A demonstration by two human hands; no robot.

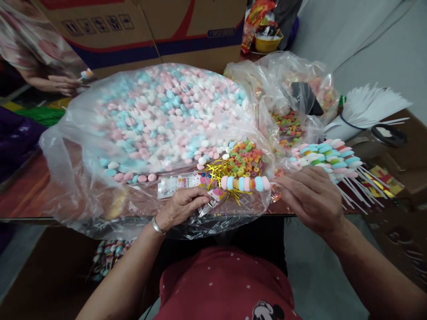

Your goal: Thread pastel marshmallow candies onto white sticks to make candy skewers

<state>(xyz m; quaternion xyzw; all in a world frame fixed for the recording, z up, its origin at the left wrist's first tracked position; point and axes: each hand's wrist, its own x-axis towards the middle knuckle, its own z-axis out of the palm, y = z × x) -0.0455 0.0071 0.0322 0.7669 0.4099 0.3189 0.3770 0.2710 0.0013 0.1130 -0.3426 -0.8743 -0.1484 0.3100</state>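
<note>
One skewer of pink, blue and white marshmallows (pixel 245 183), held level by the right hand (pixel 307 195)

Location: above the table's near side, between the hands. The right hand pinches the bare stick end. The skewer's long axis runs left to right, its candied tip pointing left, just beside the fingertips of the left hand (pixel 187 202). That hand grasps a printed clear plastic wrapper (pixel 217 194); whether tip and wrapper touch cannot be told. Beyond the skewer lie shiny gold foil strips (pixel 216 168) and multicoloured ring-shaped sweets (pixel 247 158). Further out: a large translucent bag of pastel marshmallows (pixel 167 115); right, a stack of loaded marshmallow sticks (pixel 328 158).
</note>
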